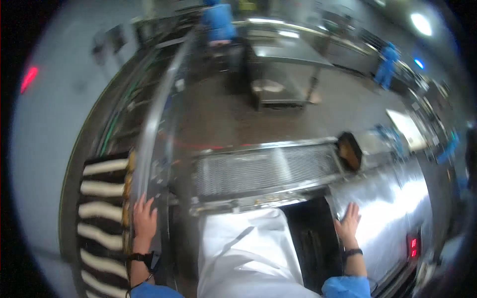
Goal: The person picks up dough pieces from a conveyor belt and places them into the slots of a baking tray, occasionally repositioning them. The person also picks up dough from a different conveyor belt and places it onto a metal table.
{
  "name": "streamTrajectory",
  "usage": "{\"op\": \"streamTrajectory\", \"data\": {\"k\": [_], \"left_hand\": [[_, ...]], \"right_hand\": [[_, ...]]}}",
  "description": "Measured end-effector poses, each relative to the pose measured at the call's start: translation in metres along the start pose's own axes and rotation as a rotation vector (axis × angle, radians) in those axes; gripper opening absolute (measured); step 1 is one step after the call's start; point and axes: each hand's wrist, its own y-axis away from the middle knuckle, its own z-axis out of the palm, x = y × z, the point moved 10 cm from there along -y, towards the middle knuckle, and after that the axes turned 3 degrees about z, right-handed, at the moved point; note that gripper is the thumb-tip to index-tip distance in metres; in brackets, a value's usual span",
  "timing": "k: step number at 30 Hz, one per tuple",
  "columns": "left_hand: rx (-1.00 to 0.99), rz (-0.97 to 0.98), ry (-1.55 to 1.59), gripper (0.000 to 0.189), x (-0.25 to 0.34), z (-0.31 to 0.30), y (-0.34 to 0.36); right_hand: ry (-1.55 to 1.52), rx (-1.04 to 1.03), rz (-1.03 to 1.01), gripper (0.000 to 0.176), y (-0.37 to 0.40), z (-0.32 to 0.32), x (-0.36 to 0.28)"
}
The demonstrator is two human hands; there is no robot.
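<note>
My left hand [144,218] rests flat, fingers spread, on the steel rail beside a dark tray [89,238] that carries several long pale dough pieces [102,188]. My right hand [349,222] lies open against the shiny steel machine housing [392,198] on the right. Neither hand holds anything. Between the hands is my white apron [248,253], and just ahead of it runs a wire mesh conveyor belt [263,169].
A dark round-ended part [350,149] sits at the belt's right end. A red display [413,246] glows on the housing. Steel tables [288,54] stand across the floor. People in blue coats [218,22] work at the back and at the right [387,64].
</note>
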Motion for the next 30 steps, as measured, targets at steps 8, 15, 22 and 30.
{"op": "streamTrajectory", "data": {"k": [8,15,22,30], "left_hand": [[0.007,0.091,-0.144,0.047,0.001,0.012,-0.047],[-0.014,0.012,-0.165,0.040,0.029,-0.003,-0.057],[0.035,0.062,-0.146,0.039,0.011,0.003,-0.060],[0.077,0.094,-0.144,0.038,0.002,0.009,-0.058]], "right_hand": [[0.037,0.056,0.039,0.102,0.005,-0.031,0.012],[0.010,0.147,-0.006,0.100,-0.036,-0.040,-0.024],[-0.076,0.240,-0.053,0.106,-0.085,-0.031,-0.058],[-0.083,0.267,-0.131,0.110,-0.096,-0.032,-0.071]]}}
